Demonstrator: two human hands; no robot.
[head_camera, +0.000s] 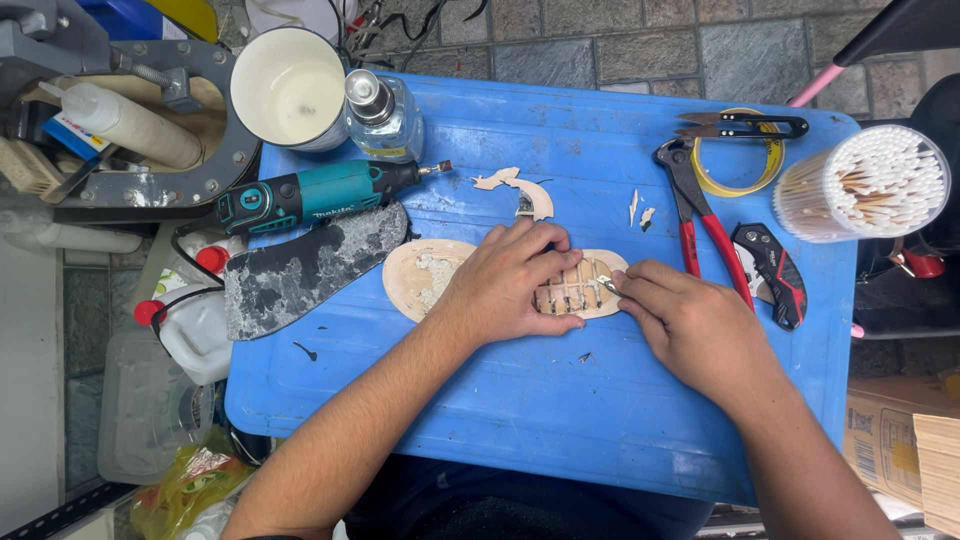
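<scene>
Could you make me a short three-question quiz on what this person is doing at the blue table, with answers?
1. True or false: the left hand presses flat on the oval wooden piece.
2. Which tool lies left of the oval wooden piece, beside the grey slab? A) teal rotary tool B) red-handled pliers C) black thread snips
3. What fills the clear round tub at the right edge of the blue table?

Key
1. True; the right hand works a small tool at the piece's right end.
2. A
3. Cotton swabs, standing upright.
</scene>
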